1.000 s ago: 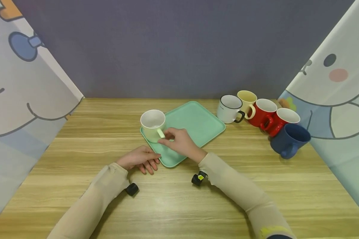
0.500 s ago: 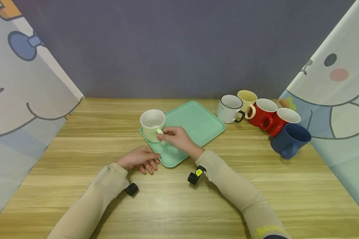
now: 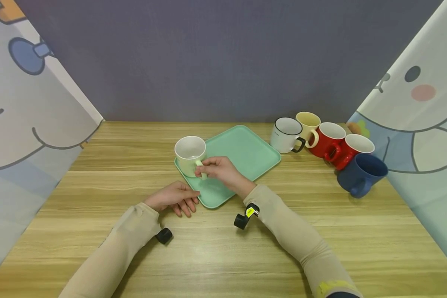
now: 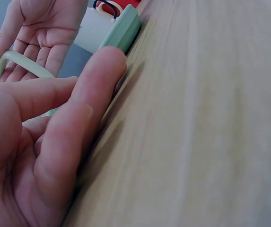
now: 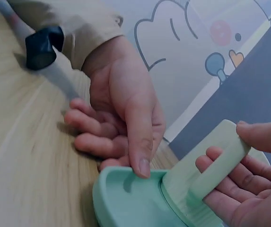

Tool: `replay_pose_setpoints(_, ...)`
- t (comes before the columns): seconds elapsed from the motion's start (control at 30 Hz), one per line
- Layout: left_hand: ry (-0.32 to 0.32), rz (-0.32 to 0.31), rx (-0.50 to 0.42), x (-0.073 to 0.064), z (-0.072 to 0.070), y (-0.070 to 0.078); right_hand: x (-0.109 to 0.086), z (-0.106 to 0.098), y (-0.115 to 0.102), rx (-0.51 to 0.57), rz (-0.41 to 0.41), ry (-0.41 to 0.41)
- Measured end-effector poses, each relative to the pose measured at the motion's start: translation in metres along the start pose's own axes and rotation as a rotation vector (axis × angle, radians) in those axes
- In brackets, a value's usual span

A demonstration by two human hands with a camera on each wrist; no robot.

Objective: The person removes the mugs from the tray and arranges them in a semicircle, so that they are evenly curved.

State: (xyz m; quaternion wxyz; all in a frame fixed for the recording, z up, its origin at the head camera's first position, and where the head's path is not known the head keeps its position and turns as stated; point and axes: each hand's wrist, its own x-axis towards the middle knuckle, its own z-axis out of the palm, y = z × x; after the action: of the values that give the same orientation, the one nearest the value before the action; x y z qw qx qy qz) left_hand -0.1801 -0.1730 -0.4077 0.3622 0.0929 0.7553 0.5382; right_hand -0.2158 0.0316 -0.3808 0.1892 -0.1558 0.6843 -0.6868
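Note:
A pale green mug (image 3: pixel 188 159) with a white inside stands upright on the left part of a mint green tray (image 3: pixel 242 153). My right hand (image 3: pixel 223 171) grips its handle. In the right wrist view, fingers pass through the loop of the handle (image 5: pixel 222 165), and the thumb lies on top. My left hand (image 3: pixel 175 198) lies at the tray's near left edge. Its thumb touches the tray's rim (image 5: pixel 114 174), while the other fingers are loosely bent beside the tray on the tabletop.
To the right of the tray stands a white mug (image 3: pixel 283 138) with a black rim. A yellow mug (image 3: pixel 308 121), a red mug (image 3: pixel 325 140), another red mug (image 3: pixel 352 149) and a blue mug (image 3: pixel 359 174) continue the row. A dark wall (image 3: pixel 223 62) rises behind the wooden table (image 3: pixel 208 256).
My right hand has moved slightly left onto the mug's handle and its fingers have closed around it. The mug, the tray and my left hand have stayed in place.

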Motion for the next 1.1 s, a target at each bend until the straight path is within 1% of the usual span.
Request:
replay_pose_setpoints(0.17, 0.003, -0.001, 0.005, 0.0, 0.0, 0.0, -0.002, 0.001, -0.004, 0.041, 0.036, 0.011)
replay_pose_setpoints(0.3, 0.009, -0.004, 0.013, -0.001, 0.0, 0.0, -0.004, 0.002, -0.008, 0.039, 0.054, 0.029)
replay_pose_setpoints(0.53, 0.012, -0.006, 0.02, -0.001, 0.001, 0.0, -0.006, -0.005, -0.012, 0.073, 0.079, 0.052)
replay_pose_setpoints(0.7, 0.013, -0.008, 0.024, -0.001, 0.001, 0.0, -0.011, -0.013, -0.016, 0.081, 0.046, 0.034)
replay_pose_setpoints(0.9, 0.018, -0.01, 0.023, 0.0, 0.002, 0.0, -0.022, -0.024, -0.024, 0.068, 0.025, 0.048)
replay_pose_setpoints(1.1, 0.021, -0.014, 0.023, 0.0, 0.001, 0.0, -0.031, -0.036, -0.026, 0.078, 0.003, 0.053)
